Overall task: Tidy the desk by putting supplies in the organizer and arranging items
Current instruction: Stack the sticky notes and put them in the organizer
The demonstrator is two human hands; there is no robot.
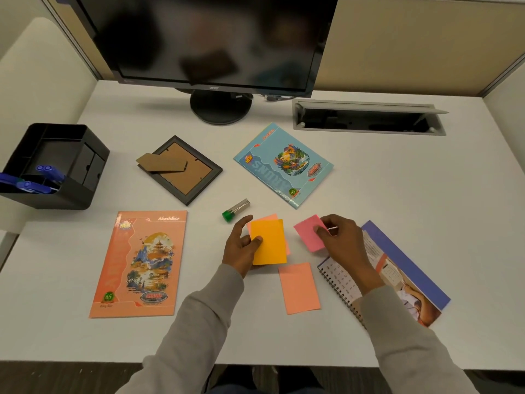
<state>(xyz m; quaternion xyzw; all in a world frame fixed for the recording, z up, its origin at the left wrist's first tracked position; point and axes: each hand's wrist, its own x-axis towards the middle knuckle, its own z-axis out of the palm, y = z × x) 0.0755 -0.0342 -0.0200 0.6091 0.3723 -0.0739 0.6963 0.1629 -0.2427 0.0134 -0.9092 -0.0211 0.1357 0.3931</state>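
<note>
Left hand (pixel 244 245) is gripping an orange sticky note (pixel 268 242) by its left edge, thumb on top, over a paler peach note (pixel 270 218), near the middle of the desk's (pixel 397 177) front edge; right hand (pixel 345 241) is pinching a pink sticky note (pixel 308 233) just beside a spiral calendar (pixel 397 277). Another peach note (pixel 299 288) is lying flat between the arms. Black organizer (pixel 59 163) is sitting at the desk's left edge, holding blue pens (pixel 37 179).
</note>
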